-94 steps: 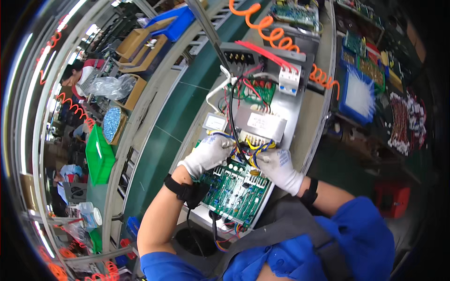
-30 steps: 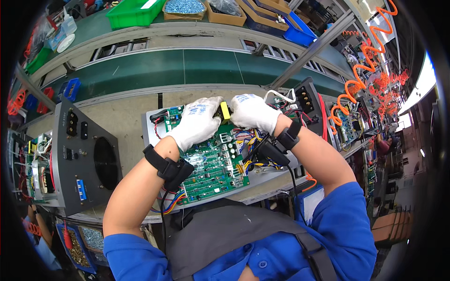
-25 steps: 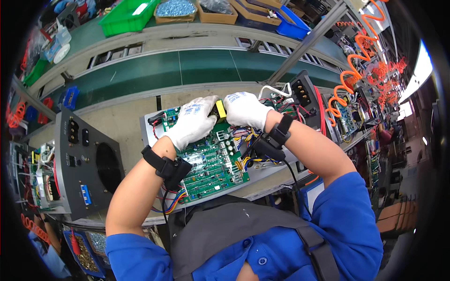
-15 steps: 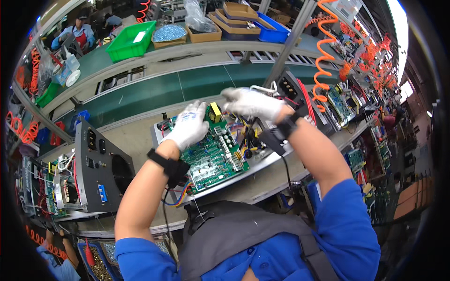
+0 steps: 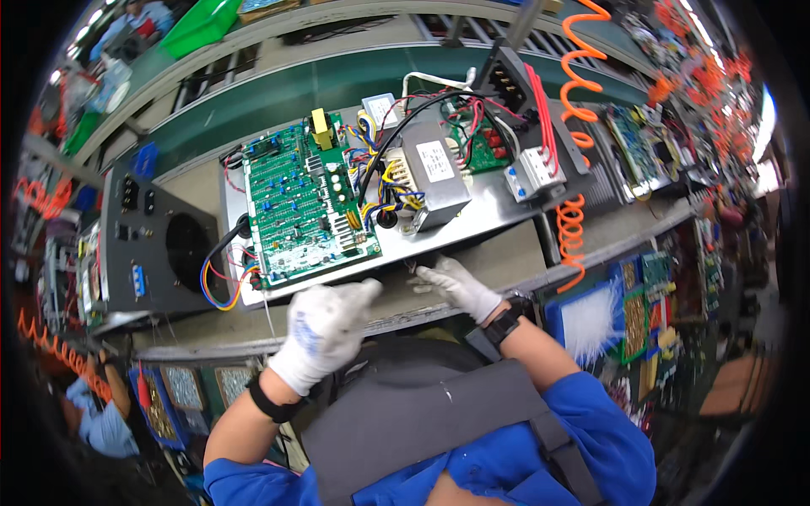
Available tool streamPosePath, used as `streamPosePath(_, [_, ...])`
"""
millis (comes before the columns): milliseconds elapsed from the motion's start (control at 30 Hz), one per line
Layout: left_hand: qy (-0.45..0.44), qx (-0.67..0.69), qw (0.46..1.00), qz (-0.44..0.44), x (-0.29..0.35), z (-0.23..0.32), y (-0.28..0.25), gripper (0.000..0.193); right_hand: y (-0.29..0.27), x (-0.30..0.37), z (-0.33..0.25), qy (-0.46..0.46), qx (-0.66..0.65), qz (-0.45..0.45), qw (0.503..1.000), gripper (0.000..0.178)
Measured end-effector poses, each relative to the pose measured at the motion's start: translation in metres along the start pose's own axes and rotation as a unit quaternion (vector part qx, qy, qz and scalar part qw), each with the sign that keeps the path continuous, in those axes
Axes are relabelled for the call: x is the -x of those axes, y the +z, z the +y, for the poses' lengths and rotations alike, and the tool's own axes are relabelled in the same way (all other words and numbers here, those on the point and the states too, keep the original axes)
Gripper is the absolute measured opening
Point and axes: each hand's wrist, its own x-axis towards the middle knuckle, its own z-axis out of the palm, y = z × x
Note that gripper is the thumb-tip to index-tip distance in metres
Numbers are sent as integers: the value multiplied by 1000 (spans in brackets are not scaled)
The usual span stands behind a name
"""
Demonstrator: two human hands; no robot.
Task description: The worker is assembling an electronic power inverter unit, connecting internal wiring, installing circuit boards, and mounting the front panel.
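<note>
A large green circuit board [image 5: 304, 202] lies on a grey metal chassis [image 5: 472, 223] on the bench, beside a grey transformer [image 5: 432, 173] and bundles of coloured wires. Both my hands wear white gloves and are off the board, at the near edge of the bench. My left hand [image 5: 325, 329] hovers in front of the chassis edge with its fingers curled in and nothing visible in it. My right hand [image 5: 456, 282] rests on the bench lip just below the chassis, fingers spread, holding nothing.
A black panel with a round fan grille [image 5: 160, 244] stands left of the chassis. An orange coiled hose [image 5: 574, 219] hangs at the right. A blue bin [image 5: 591, 325] sits lower right, and a green conveyor belt [image 5: 278, 93] runs behind. Another person [image 5: 101, 422] is at lower left.
Both hands have come off the circuit board and wiring and drawn back toward my body to the bench's near edge. The whole chassis now shows uncovered.
</note>
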Motion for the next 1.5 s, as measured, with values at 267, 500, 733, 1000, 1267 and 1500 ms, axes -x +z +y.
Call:
streamPosePath(267, [-95, -130, 968, -193, -41, 20, 101, 42, -3, 7, -16, -28, 130, -59, 989, 15])
streamPosePath(500, [-114, -258, 945, -167, 17, 2, 151, 34, -16, 15, 10, 12, 265, -31, 964, 19])
streamPosePath(733, [-94, -278, 956, -3, 25, -4, 161, 3, 0, 17, 10, -411, 545, 111, 722, 29])
streamPosePath(1000, [-92, -295, 951, 19, 19, 8, 159, 18, 12, 20, -10, -395, 712, 178, 554, 23])
streamPosePath(1267, [-141, -299, 935, 128, 23, -49, 158, 18, -10, -23, -24, -335, 268, 17, 903, 18])
streamPosePath(1500, [-171, -146, 926, 304, 15, -81, 174, 24, 6, -58, -27, -606, 564, 120, 548, 26])
